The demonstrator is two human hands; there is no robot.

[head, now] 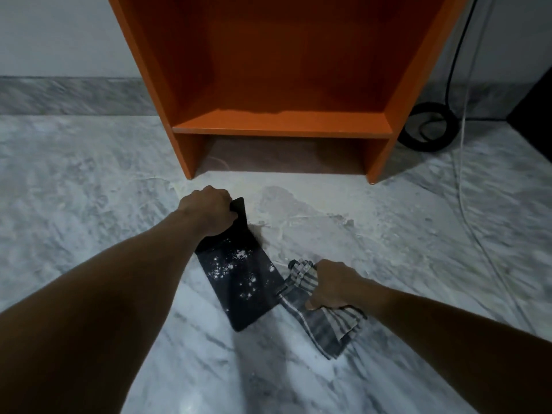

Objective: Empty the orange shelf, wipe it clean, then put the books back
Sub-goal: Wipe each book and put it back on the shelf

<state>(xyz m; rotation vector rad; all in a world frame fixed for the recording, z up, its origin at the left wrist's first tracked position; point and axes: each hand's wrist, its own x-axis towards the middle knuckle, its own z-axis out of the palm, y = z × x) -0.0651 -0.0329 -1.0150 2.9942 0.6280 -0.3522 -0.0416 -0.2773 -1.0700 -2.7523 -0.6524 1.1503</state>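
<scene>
The left hand (209, 210) curls around the top edge of a stiff black board (242, 288), dusted with white powder. Just right of it, the right hand (331, 285) clutches the striped cloth (328, 327) on the floor. The cloth looks soft and light, best held bunched. The orange shelf (283, 124) stands beyond both hands.

**Item counts by kind.** One orange shelf (280, 124) at 12 o'clock shows two side panels and one horizontal board. There are two hands, one left hand (209, 212) at 9 o'clock and one right hand (334, 285) at 5 o'clock, each gripping one item: one black flat panel (242, 282) at 7 o'clock and one striped cloth (325, 327) at 5 o'clock. On the floor are one coiled black cable (430, 127) at 2 o'clock, one thin white cord (461, 174) at 3 o'clock, and one patch of white powder (298, 210) at centre.
</scene>
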